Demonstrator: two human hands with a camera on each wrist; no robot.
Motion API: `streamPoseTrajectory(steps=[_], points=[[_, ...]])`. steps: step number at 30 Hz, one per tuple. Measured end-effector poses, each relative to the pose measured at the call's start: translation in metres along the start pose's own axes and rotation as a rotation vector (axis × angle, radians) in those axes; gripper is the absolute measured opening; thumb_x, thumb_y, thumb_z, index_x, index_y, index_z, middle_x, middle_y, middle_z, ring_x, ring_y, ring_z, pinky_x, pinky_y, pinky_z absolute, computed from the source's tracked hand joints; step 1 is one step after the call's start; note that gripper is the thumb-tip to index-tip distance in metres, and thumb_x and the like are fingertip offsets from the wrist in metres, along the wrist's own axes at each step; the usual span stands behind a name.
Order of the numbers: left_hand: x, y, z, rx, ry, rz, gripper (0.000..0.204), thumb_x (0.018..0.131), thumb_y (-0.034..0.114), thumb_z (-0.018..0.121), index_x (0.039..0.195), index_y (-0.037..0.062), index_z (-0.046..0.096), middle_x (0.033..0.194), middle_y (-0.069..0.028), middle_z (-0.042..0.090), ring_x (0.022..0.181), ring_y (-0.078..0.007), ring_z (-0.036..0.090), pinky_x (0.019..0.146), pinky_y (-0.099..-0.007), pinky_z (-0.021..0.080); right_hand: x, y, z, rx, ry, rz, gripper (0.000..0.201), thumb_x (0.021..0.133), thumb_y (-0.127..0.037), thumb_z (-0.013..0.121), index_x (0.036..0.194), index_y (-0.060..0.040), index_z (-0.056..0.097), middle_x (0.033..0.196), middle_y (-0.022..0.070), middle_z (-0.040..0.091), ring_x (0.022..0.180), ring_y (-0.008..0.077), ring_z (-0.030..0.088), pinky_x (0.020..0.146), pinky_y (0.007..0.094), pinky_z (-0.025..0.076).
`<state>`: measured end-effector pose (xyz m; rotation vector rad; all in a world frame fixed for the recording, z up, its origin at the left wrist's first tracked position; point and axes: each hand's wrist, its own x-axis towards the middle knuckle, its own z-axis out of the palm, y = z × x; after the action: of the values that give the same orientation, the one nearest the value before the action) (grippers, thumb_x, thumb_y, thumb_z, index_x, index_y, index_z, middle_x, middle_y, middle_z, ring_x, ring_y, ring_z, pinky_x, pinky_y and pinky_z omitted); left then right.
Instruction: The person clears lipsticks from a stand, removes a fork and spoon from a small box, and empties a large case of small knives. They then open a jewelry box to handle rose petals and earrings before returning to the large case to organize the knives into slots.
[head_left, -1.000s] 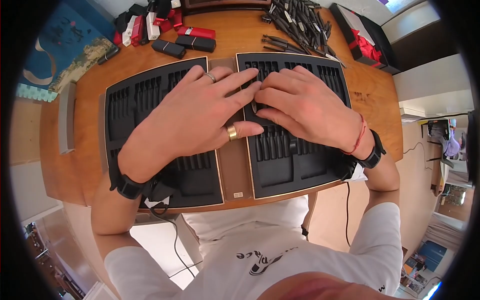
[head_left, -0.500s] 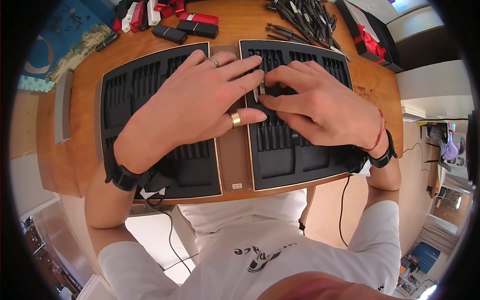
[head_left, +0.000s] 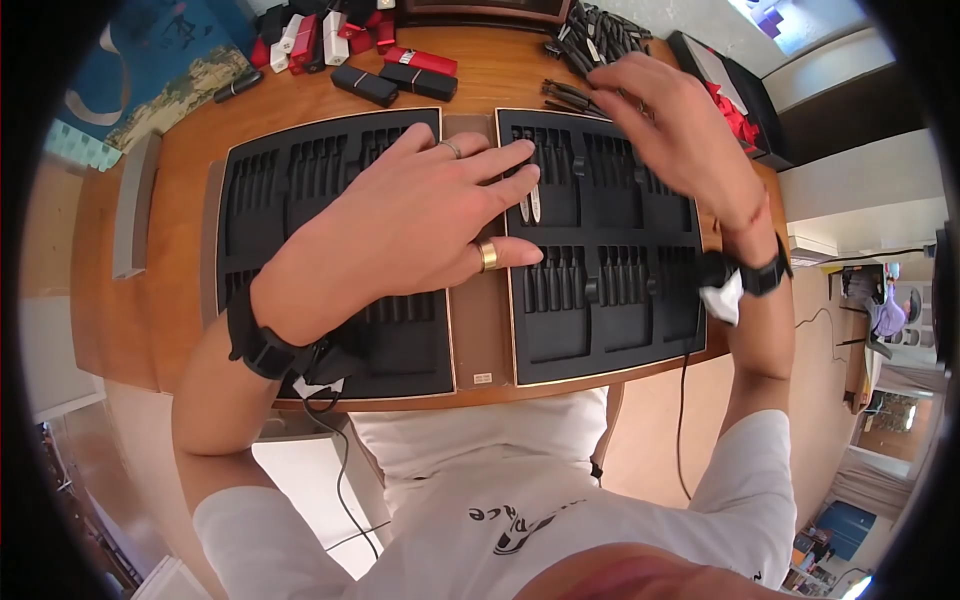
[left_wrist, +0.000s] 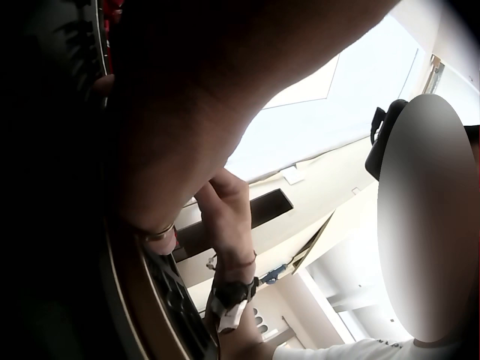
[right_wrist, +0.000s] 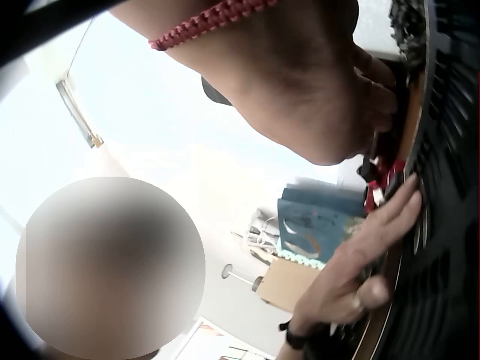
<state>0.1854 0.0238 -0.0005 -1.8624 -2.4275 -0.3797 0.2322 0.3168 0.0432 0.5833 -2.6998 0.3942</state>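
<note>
A wide case lies open like a book, with a slotted black foam tray in its left half (head_left: pixel 262 222) and another in its right half (head_left: pixel 620 232). My left hand (head_left: pixel 400 225) spreads flat across the case's spine, its fingertips on the right tray's near-spine edge. Beside those fingertips, two slim silver-ended tools (head_left: pixel 533 205) lie side by side in the upper left compartment. Beyond the right tray's far edge, my right hand (head_left: pixel 685 125) reaches with thumb and index apart. Its fingertips are right at slim dark tools (head_left: pixel 568 95) on the table.
A heap of similar dark tools (head_left: pixel 605 38) lies at the back. Red, white and black small boxes (head_left: pixel 365 85) are at the back left, near a blue bag (head_left: pixel 175 60). A black box with red ribbon (head_left: pixel 735 110) stands back right, a grey bar (head_left: pixel 137 205) far left.
My right hand has left the right tray and moved up and away to the tools at the back. The two silver-ended tools now show in their compartment. My left hand has stayed in place.
</note>
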Motion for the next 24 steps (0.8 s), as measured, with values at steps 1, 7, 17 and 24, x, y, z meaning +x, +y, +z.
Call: streamPoseTrajectory(steps=[1, 7, 17, 24], points=[[0.0, 0.0, -0.001, -0.004, -0.016, -0.001, 0.069, 0.101, 0.057, 0.07, 0.147, 0.005, 0.067, 0.161, -0.0125, 0.06, 0.137, -0.0307, 0.059, 0.105, -0.0449, 0.045, 0.01, 0.012, 0.001, -0.108, -0.031, -0.013, 0.021, 0.103, -0.016, 0.068, 0.109, 0.0026, 0.075, 0.103, 0.0218, 0.075, 0.1, 0.0442, 0.071, 0.087, 0.0496, 0.057], [-0.003, -0.003, 0.004, -0.019, 0.016, 0.001, 0.072, 0.105, 0.062, 0.062, 0.148, 0.0049, 0.067, 0.161, -0.0115, 0.06, 0.138, -0.0298, 0.059, 0.108, -0.045, 0.044, 0.06, 0.028, 0.009, -0.22, -0.49, 0.105, 0.042, 0.097, -0.035, 0.078, 0.097, 0.0072, 0.075, 0.087, 0.0303, 0.074, 0.091, 0.0493, 0.074, 0.081, 0.0526, 0.058], [-0.004, -0.008, 0.012, -0.048, 0.038, 0.006, 0.072, 0.105, 0.061, 0.064, 0.149, 0.0042, 0.064, 0.161, -0.0119, 0.058, 0.142, -0.03, 0.057, 0.109, -0.0471, 0.043, 0.086, 0.038, 0.01, -0.155, -0.837, 0.235, 0.038, 0.096, -0.033, 0.072, 0.093, 0.0055, 0.071, 0.075, 0.0179, 0.07, 0.075, 0.0334, 0.071, 0.07, 0.0457, 0.055], [-0.003, -0.009, 0.012, -0.051, 0.008, 0.009, 0.072, 0.105, 0.059, 0.065, 0.15, 0.0027, 0.063, 0.161, -0.0127, 0.058, 0.143, -0.031, 0.057, 0.11, -0.0479, 0.043, 0.058, 0.07, 0.019, -0.143, -0.523, 0.098, 0.034, 0.099, -0.027, 0.071, 0.096, 0.0061, 0.067, 0.07, 0.018, 0.06, 0.067, 0.0281, 0.063, 0.064, 0.0458, 0.047]])
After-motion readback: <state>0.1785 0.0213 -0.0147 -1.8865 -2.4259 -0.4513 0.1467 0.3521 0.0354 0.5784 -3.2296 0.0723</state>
